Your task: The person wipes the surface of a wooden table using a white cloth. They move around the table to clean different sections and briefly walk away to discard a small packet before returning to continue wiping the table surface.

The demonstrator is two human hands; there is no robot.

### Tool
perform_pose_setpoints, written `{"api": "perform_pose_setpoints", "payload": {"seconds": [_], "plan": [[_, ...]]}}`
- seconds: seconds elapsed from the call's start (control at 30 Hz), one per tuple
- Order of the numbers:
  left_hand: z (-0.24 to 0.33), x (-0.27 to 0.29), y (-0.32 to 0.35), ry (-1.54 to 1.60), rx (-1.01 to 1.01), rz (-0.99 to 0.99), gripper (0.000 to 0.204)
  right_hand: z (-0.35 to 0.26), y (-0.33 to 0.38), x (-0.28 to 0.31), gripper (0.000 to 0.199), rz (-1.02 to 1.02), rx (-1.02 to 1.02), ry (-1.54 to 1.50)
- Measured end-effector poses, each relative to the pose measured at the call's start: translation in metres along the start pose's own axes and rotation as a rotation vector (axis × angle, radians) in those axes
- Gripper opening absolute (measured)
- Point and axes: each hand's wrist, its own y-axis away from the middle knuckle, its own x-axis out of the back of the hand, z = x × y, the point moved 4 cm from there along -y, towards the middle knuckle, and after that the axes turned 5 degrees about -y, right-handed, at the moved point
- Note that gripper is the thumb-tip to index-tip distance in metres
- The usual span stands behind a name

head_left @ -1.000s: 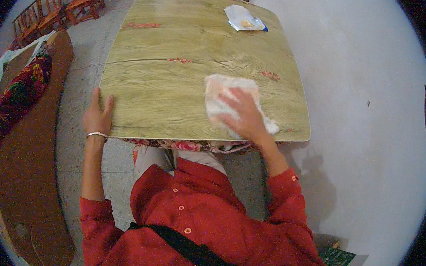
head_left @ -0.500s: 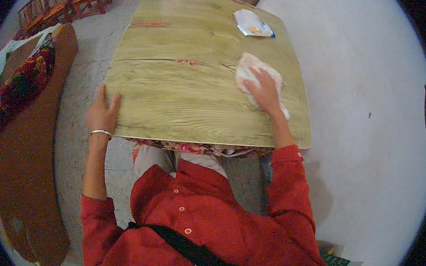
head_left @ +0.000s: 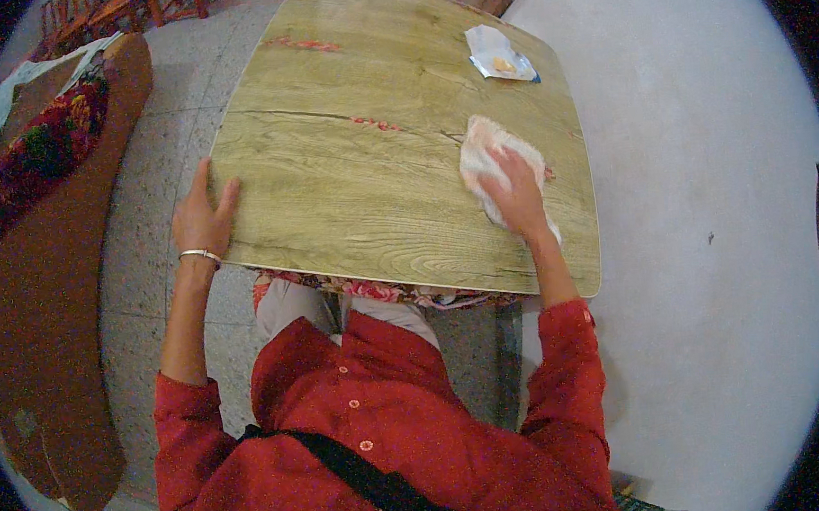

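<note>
On the right part of the wood-patterned table (head_left: 330, 199) lies a whitish cloth (head_left: 481, 160). My right hand (head_left: 516, 196) presses down on it from above, fingers over the fabric. At the table's left edge, my left hand (head_left: 203, 218) holds on near the front corner. Its thumb rests on the top and its other fingers lie along the side, partly hidden. Toward the far right of the table is an opened white and blue packet (head_left: 500, 57) with a small yellowish piece on it.
A brown sofa (head_left: 50, 347) with a dark red floral cushion (head_left: 46, 143) runs along the left. A white wall (head_left: 697, 159) borders the table's right side. Floral fabric (head_left: 374, 286) shows under the front edge. Wooden furniture (head_left: 127, 14) stands far left.
My right hand and the cloth sit slightly lower and further right in the picture. The table and packet shift the same way, as the view has moved. My left hand keeps its place on the edge.
</note>
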Motion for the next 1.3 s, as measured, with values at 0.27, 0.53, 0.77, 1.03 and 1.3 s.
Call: {"api": "perform_pose_setpoints", "payload": {"seconds": [0.27, 0.53, 0.77, 1.03, 1.3], "plan": [[0.007, -0.009, -0.016, -0.033, -0.020, -0.045, 0.063, -0.064, -0.082, -0.070, 0.054, -0.020, 0.136, 0.030], [-0.003, -0.004, -0.012, 0.009, 0.007, -0.039, 0.063, -0.145, 0.046, -0.035, 0.054, -0.306, 0.462, -0.166], [0.003, 0.003, -0.010, -0.004, 0.000, -0.063, 0.064, -0.045, 0.002, -0.016, 0.054, -0.117, 0.165, -0.093], [0.005, -0.007, -0.022, 0.031, -0.007, -0.081, 0.064, -0.116, -0.029, -0.062, 0.054, -0.177, 0.330, -0.104], [0.003, 0.010, -0.011, 0.018, 0.006, -0.059, 0.063, -0.065, -0.003, -0.022, 0.053, -0.179, 0.232, -0.108]]}}
